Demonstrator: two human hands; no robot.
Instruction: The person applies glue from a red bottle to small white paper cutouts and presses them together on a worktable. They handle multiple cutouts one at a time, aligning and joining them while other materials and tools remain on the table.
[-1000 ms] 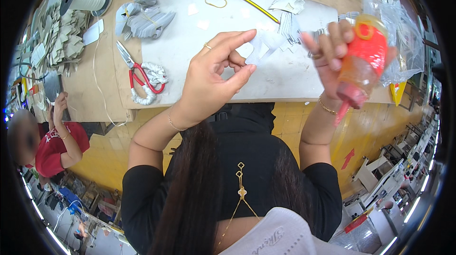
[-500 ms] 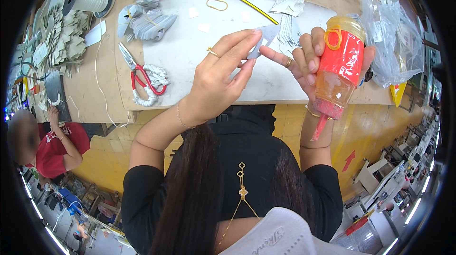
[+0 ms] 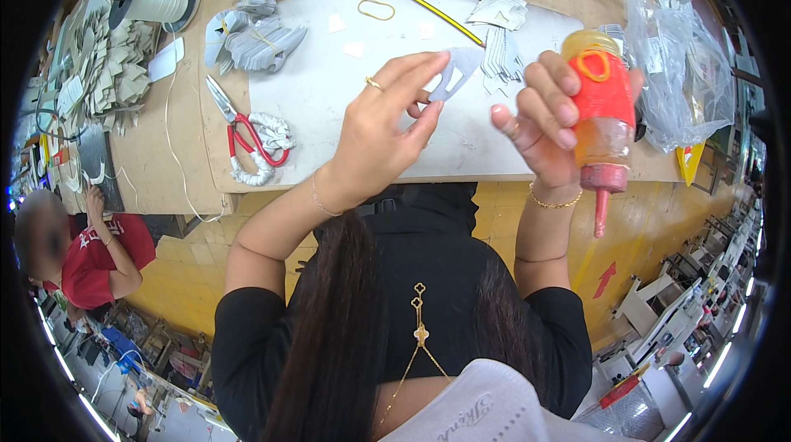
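Between thumb and fingers, my left hand (image 3: 386, 133) pinches a small grey cut piece (image 3: 458, 71) above the white work sheet (image 3: 329, 125). To its right, my right hand (image 3: 544, 116) is wrapped round a squeeze glue bottle (image 3: 606, 141) with a red label and a yellow rubber band. The bottle tilts nozzle-down, its red tip pointing toward me, and my right index finger stretches apart from it. A stack of grey pieces (image 3: 501, 55) lies beyond my hands, next to a yellow-and-black pencil (image 3: 437, 15).
Red-handled scissors (image 3: 247, 133) lie at left, near bundled grey pieces (image 3: 264, 42). Farther left are a heap of beige pieces (image 3: 115, 63) and a cord spool (image 3: 152, 4). Clear plastic bags (image 3: 680, 71) cover the right side. A person in red (image 3: 107, 257) sits at far left.
My right hand has moved right, away from the grey piece, and the bottle has swung more upright with its nozzle down. The grey piece has turned in my left fingers.
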